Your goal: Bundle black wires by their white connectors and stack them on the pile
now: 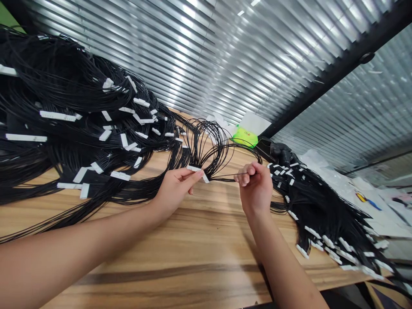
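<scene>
Left hand [175,189] pinches a white connector [195,170] between thumb and fingers; its black wires [209,143] loop above the wooden table [161,253]. Right hand [255,188], fingers curled, pinches 1 thin wire [230,176]. Wire heaps [64,96] and [318,210] lie on either side.

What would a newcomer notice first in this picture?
A huge mass of thin black wires with white connectors covers the left of the wooden table. A smaller pile lies at the right. Between them, the left hand pinches one connector; the right hand holds some wires.
</scene>
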Demonstrator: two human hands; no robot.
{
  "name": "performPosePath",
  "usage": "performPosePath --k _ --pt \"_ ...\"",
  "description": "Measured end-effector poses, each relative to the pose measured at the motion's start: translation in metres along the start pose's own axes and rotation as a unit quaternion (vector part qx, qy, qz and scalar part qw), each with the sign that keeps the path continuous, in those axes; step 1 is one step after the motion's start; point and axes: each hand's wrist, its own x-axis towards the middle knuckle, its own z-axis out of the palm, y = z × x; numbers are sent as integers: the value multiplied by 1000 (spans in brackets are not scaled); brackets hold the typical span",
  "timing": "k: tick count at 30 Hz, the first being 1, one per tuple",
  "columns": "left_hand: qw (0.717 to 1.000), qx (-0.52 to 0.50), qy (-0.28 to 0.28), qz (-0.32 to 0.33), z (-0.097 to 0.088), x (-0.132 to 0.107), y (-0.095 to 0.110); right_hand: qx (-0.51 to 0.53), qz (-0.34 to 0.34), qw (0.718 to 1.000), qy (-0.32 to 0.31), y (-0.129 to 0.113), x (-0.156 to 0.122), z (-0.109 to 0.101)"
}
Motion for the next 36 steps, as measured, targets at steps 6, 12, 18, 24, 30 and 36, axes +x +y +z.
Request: performPosePath --k 6,12,18,24,30,36 --pt "1000 2 0 0 0 1 -2 2 5 1000 4 0 0 0" --pt "1000 -4 8 -9 0 1 -1 -14 1 1000 6 0 -1 -1" --pt "1000 -6 7 -7 0 1 -1 24 28 999 25 0 1 -2" --pt "1000 -3 5 -5 0 0 0 111 52 992 27 -1 4 -3" --pt "1000 1 24 -2 0 1 0 114 84 988 -68 -10 2 -3" --pt "999 -7 36 -12 0 2 -1 37 68 993 -94 -7 -2 2"
